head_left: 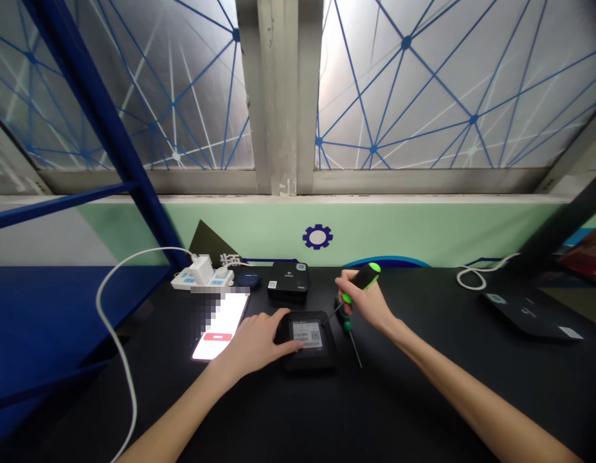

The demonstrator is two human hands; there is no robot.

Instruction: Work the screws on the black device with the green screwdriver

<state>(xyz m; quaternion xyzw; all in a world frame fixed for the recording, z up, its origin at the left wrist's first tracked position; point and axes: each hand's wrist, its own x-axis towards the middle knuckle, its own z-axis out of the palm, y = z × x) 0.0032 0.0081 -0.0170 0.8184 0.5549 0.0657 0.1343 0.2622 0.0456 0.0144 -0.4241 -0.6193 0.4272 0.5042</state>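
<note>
A black, flat electronic box (310, 361) with a white printed label lies on the dark table in front of me. My left hand (263, 341) grips its left side, thumb over the label edge and fingers at the far left corner. In my right hand (362, 299) is a screwdriver (368, 276) with a black and bright green handle, held tilted. Its thin shaft runs down to the box's upper right corner; whether the tip sits in a screw is too small to tell. Just right of the box lies a second screwdriver (347, 326) with a dark green handle, partly behind my right hand.
Behind the box stands another black box (288, 281). A lit phone (223, 325) lies at left, near a white power strip (182, 279) with a plugged-in charger (201, 269) and white cable (115, 334). A flat black device (529, 315) rests at far right.
</note>
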